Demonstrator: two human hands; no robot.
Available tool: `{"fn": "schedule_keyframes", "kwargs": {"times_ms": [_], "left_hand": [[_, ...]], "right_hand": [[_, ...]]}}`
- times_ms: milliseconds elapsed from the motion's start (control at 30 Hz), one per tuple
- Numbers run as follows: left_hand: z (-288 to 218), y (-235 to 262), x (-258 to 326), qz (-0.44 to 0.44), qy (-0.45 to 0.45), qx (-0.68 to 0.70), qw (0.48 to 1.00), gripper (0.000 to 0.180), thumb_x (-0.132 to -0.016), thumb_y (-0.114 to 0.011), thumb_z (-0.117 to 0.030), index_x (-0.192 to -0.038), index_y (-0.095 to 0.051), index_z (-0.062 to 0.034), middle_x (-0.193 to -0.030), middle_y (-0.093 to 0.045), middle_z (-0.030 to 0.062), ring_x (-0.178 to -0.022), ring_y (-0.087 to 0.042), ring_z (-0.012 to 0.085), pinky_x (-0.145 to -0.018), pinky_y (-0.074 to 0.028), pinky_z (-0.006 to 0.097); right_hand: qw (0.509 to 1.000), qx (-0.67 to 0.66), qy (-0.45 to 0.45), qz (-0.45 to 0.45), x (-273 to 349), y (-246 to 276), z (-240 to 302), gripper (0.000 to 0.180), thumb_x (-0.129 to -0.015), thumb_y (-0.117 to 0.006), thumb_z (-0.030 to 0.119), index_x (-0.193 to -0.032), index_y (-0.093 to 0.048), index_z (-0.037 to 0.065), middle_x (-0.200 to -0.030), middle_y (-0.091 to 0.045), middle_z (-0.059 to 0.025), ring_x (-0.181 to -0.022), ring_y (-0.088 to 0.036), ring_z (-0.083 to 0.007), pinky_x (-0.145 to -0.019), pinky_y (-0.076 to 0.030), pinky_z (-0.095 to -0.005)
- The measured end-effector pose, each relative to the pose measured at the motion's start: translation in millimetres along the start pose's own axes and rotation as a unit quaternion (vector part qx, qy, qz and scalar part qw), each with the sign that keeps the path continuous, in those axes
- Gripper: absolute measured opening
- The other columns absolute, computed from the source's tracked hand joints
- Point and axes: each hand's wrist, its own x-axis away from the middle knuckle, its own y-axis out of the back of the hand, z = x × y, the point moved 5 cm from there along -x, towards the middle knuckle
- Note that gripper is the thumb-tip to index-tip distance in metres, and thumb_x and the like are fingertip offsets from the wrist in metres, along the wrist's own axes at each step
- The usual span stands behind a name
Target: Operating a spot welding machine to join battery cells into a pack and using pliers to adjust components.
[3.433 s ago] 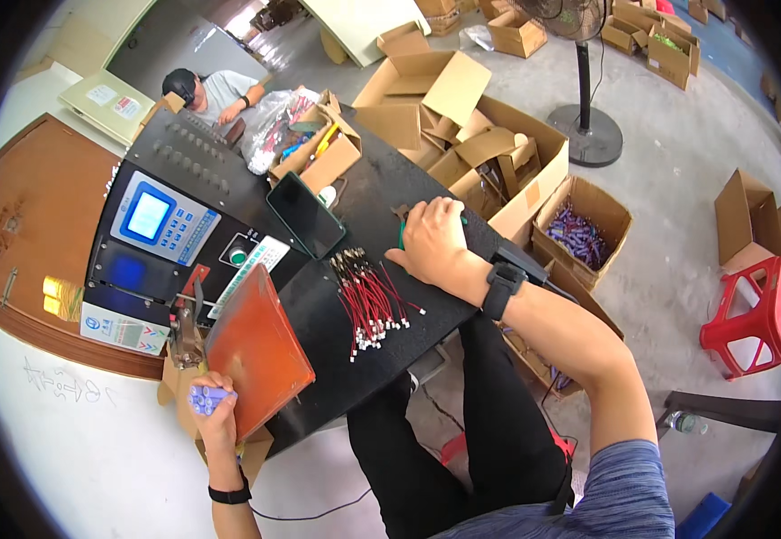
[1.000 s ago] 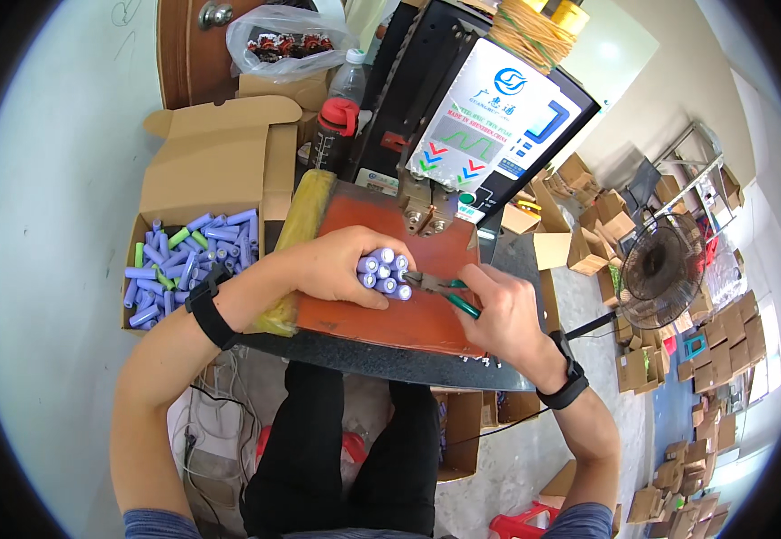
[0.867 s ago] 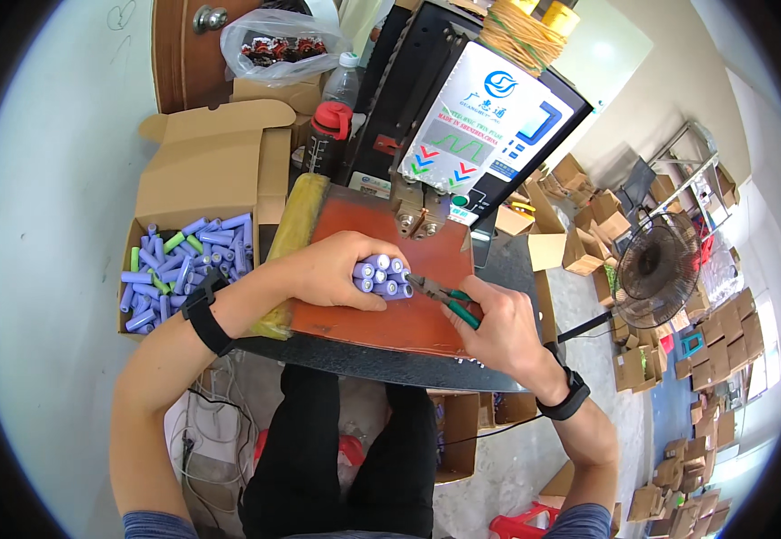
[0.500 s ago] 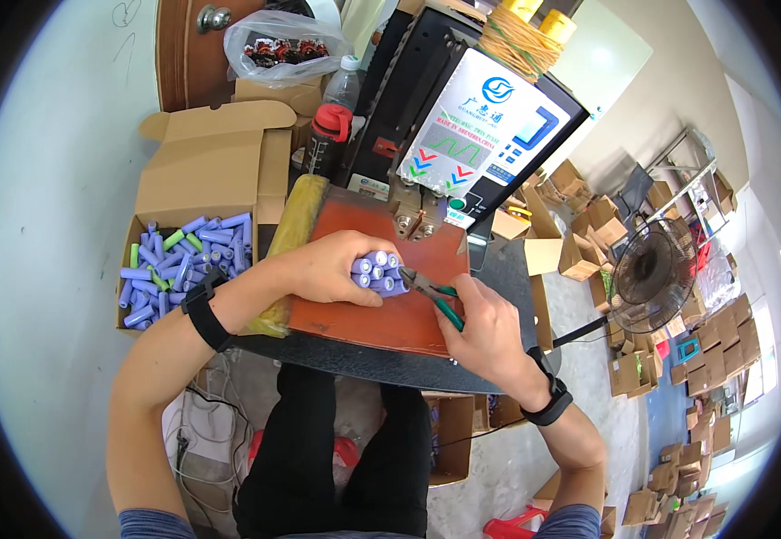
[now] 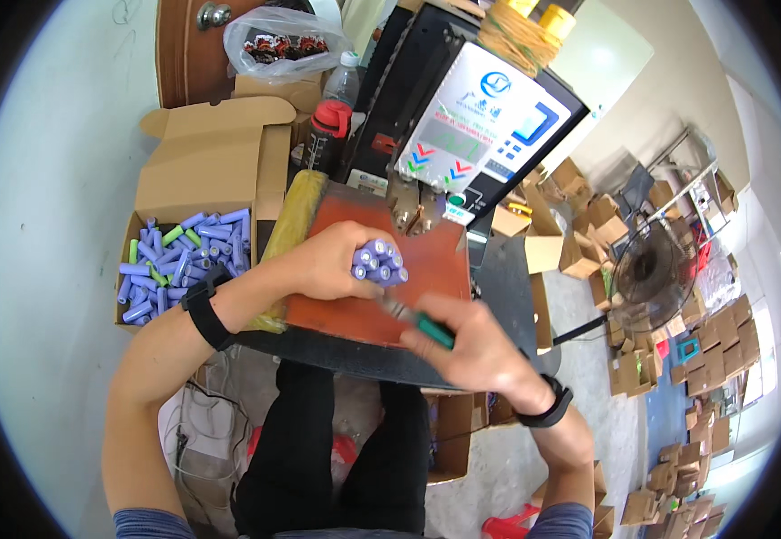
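Above the orange mat (image 5: 346,323), my left hand (image 5: 338,260) is closed around a bundle of purple cylindrical battery cells (image 5: 380,262), their round ends facing right and toward me. In my right hand (image 5: 467,341) is a pair of cutting pliers (image 5: 434,331) with green handles. The pliers' metal tip is just below the bundle, by my left fingers; motion blur hides whether it touches them. Behind the bundle are the copper-coloured electrodes (image 5: 413,216) of a black-and-white spot welding machine (image 5: 462,117).
An open cardboard box (image 5: 184,260) of loose purple and green cells stands at the left. A yellow roll (image 5: 293,234) lies along the mat's left edge. A dark bottle with a red lid (image 5: 326,135) stands behind it. A fan (image 5: 651,274) is at the right.
My right hand and the pliers have moved down, and the tip has gone from the bundle's right side to beneath it. My left hand has tilted the bundle slightly.
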Motion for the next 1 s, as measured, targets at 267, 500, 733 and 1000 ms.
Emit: {"fn": "schedule_keyframes", "kwargs": {"times_ms": [267,500,733,1000], "left_hand": [[6.6,2.9,6.2,-0.009,-0.025,0.025,0.999,0.033,-0.068,-0.075,-0.003,-0.099,-0.062,-0.0028,-0.091,-0.065,0.0032,-0.086,-0.06,0.0116,-0.081,-0.048,0.027],[4.4,5.2,5.2,-0.012,-0.034,0.043,0.998,0.033,-0.067,-0.075,-0.005,-0.098,-0.062,-0.0015,-0.088,-0.066,0.0038,-0.08,-0.06,0.0107,-0.077,-0.048,0.027],[3.4,0.9,8.1,-0.018,-0.022,0.029,0.999,0.034,-0.067,-0.075,-0.005,-0.098,-0.062,-0.0016,-0.088,-0.065,0.0042,-0.081,-0.059,0.0113,-0.078,-0.048,0.027],[11.7,7.5,5.8,-0.026,-0.033,0.0,0.999,0.037,-0.068,-0.076,-0.008,-0.102,-0.062,-0.0033,-0.092,-0.067,0.0046,-0.086,-0.061,0.0123,-0.082,-0.049,0.028]], "right_hand": [[0.984,0.126,0.094,0.085,42.5,-2.1,6.5,0.025,-0.072,-0.07,0.006,-0.093,-0.057,0.004,-0.079,-0.058,-0.0108,-0.073,-0.061,-0.0294,-0.061,-0.046,-0.037],[0.909,0.382,0.159,0.044,60.4,-6.3,17.3,0.049,-0.061,-0.064,0.006,-0.109,-0.057,0.0,-0.09,-0.051,-0.0091,-0.087,-0.052,-0.0238,-0.077,-0.038,-0.0355],[0.901,0.392,0.183,0.03,61.7,-9.8,9.8,0.071,-0.051,-0.066,0.007,-0.121,-0.054,-0.002,-0.097,-0.05,-0.0117,-0.09,-0.051,-0.0284,-0.081,-0.038,-0.0411],[0.901,0.381,0.205,0.03,63.5,-33.5,0.0,0.053,-0.07,-0.057,0.011,-0.121,-0.054,-0.005,-0.106,-0.052,-0.0125,-0.102,-0.049,-0.027,-0.096,-0.036,-0.0438]]}}
